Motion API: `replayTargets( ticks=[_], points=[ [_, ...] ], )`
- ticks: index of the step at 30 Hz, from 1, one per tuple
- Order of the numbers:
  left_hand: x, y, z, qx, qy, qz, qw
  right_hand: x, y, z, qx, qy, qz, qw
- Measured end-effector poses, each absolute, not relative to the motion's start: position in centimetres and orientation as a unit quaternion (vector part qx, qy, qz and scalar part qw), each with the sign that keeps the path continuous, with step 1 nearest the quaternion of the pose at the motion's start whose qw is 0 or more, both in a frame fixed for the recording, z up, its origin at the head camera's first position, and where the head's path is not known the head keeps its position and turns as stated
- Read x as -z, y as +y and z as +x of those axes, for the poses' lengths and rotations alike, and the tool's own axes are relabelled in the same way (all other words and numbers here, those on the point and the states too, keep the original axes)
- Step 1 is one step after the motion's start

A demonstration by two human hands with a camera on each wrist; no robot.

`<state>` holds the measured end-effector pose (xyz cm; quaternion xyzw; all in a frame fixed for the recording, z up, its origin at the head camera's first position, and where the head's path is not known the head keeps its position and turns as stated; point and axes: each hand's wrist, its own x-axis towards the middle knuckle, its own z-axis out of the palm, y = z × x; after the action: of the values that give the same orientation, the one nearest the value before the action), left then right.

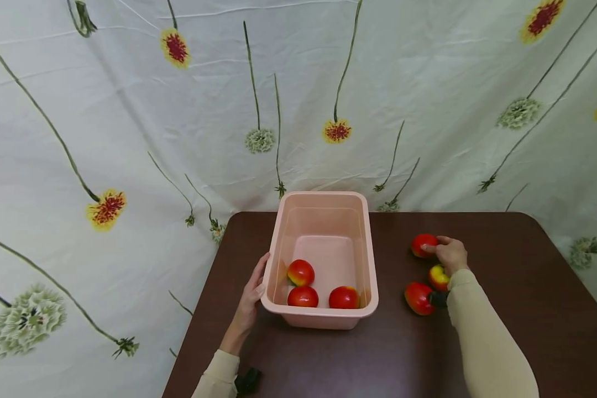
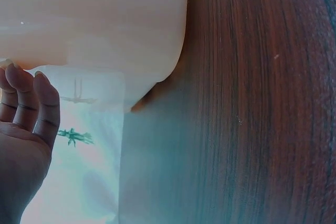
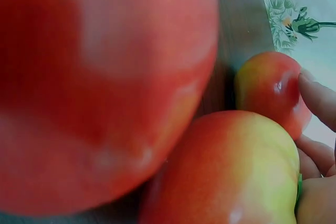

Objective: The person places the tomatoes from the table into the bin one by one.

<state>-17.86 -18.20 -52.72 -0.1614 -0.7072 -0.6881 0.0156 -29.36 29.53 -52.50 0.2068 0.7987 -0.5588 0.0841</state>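
My left hand (image 1: pixel 251 290) holds the left side of a pink plastic bin (image 1: pixel 323 312); in the left wrist view its bent fingers (image 2: pixel 46 103) meet the bin's edge. Inside the bin, toward the near end, lie three shiny red-and-yellow apples, one of them (image 1: pixel 344 297) at the right. To the right of the bin, my right hand (image 1: pixel 453 254) pinches a red apple (image 1: pixel 423 245) on the table, thumb and fingers at its right side, as the right wrist view also shows. Nearer me are a yellow-red apple (image 1: pixel 438 277) and a red one (image 1: pixel 419 298), partly covered by the wrist device.
The dark brown wooden table (image 1: pixel 378 359) has rounded far corners. A white cloth (image 1: pixel 298 99) printed with flowers hangs behind it and along its left side. Black wrist devices (image 1: pixel 249 381) sit at both cuffs.
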Motion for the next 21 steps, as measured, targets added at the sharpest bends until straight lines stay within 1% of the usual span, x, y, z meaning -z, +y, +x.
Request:
replayTargets(
  ticks=[8, 15, 21],
  points=[
    [52.79, -18.12, -17.67, 0.686, -0.711, -0.154, 0.009, 52.6, 29.35, -29.5, 0.547, 0.804, 0.22, 0.079],
    [52.76, -18.08, -17.96, 0.687, -0.709, -0.16, 0.015, 52.76, 29.53, -29.59, 0.533, 0.817, 0.208, 0.077],
    [52.74, -18.16, -17.84, 0.69, -0.707, -0.155, 0.01, 52.78, 29.66, -29.56, 0.528, 0.822, 0.199, 0.081]
  ],
)
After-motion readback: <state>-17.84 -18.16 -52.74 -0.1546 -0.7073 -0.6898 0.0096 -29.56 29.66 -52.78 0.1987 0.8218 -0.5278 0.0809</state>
